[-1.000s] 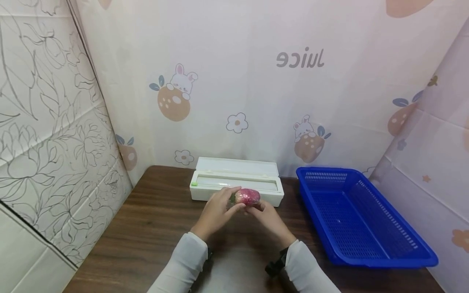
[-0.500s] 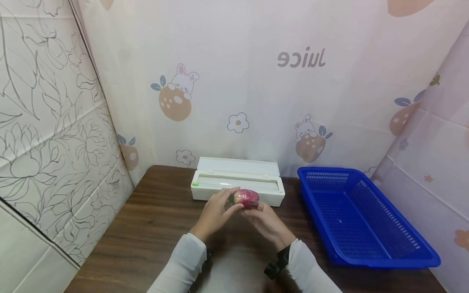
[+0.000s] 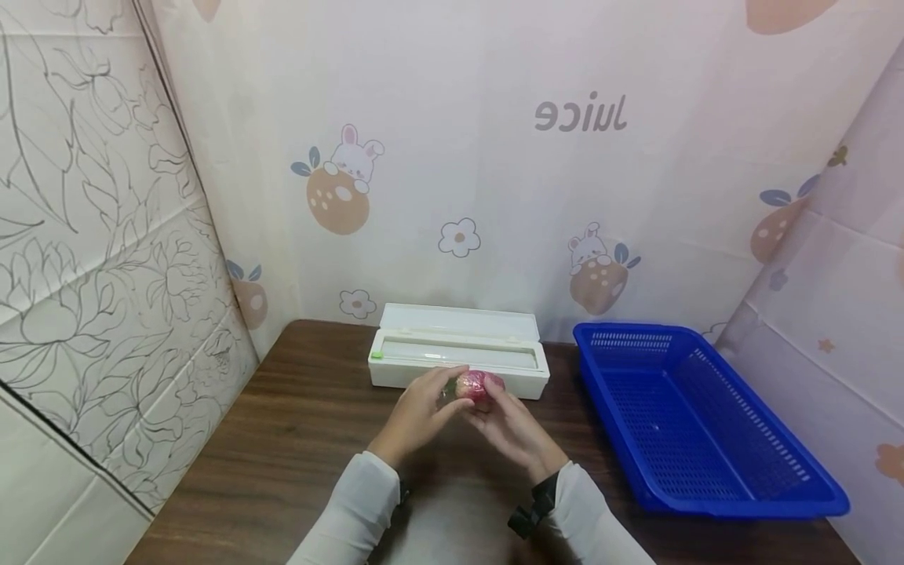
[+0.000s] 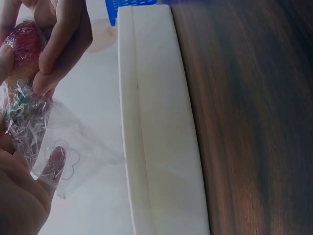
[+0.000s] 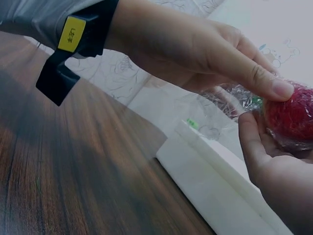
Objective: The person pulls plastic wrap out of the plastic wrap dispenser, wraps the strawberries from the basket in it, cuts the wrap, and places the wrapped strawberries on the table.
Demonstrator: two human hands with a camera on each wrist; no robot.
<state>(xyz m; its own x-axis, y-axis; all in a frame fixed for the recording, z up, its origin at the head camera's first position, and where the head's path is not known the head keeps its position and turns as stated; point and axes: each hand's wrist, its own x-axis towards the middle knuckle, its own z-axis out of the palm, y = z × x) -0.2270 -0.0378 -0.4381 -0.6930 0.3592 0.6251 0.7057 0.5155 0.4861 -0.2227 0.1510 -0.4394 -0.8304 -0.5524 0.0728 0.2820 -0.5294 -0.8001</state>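
Observation:
Between both hands, above the table, is a red, rounded fruit or vegetable (image 3: pixel 469 384) with a green end, wrapped in clear cling film (image 4: pixel 27 115). My left hand (image 3: pixel 417 412) holds the green end, its thumb pressed against the red side in the right wrist view. My right hand (image 3: pixel 519 431) grips the red end, thumb on top and fingers curled beneath. Loose, crumpled film trails off the green end in the left wrist view. Just behind the hands stands a white cling film dispenser (image 3: pixel 459 378), its lid (image 3: pixel 457 322) raised.
A blue plastic basket (image 3: pixel 614 439) stands on the right of the dark wooden table (image 3: pixel 282 439). Patterned curtains (image 3: pixel 452 173) close off the back and sides. Each wrist wears a black camera mount (image 3: pixel 534 506).
My right hand's thumb has moved up onto the top of the wrapped red piece, where before it lay lower at the end. The left hand keeps its hold almost unmoved.

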